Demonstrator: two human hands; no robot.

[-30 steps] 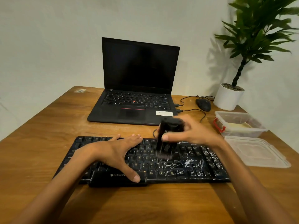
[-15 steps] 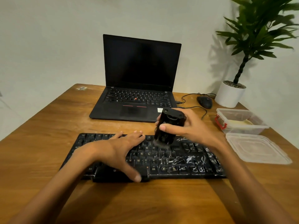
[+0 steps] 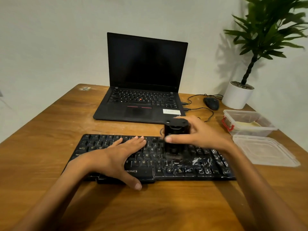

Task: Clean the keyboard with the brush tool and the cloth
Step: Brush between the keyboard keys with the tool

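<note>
In the head view, a black keyboard [image 3: 150, 157] lies across the near half of the wooden bench [image 3: 50, 130], with its long side toward the person. White dust marks cover the keys on its right part. The left hand [image 3: 116, 157] rests flat on the left half of the keyboard, the fingers spread apart and holding nothing, the thumb reaching over the front edge near the space bar. The right hand [image 3: 200, 137] has its grip clamped on a black brush tool [image 3: 175, 137], the thumb on the near face and the fingers behind it. The tool stands upright over the middle of the keyboard; its lower end is blurred, so it seems to touch the keys, but I cannot tell for sure.

Behind the keyboard, an open black laptop [image 3: 143, 90] with a dark screen stands on the bench. To its right lies a black mouse [image 3: 211, 103] with its cable, and near it a white pot with a green plant [image 3: 237, 95]. At the right edge stands a clear plastic box [image 3: 246, 124] with red clips, and its lid [image 3: 265, 150] lies flat just in front of it.
</note>
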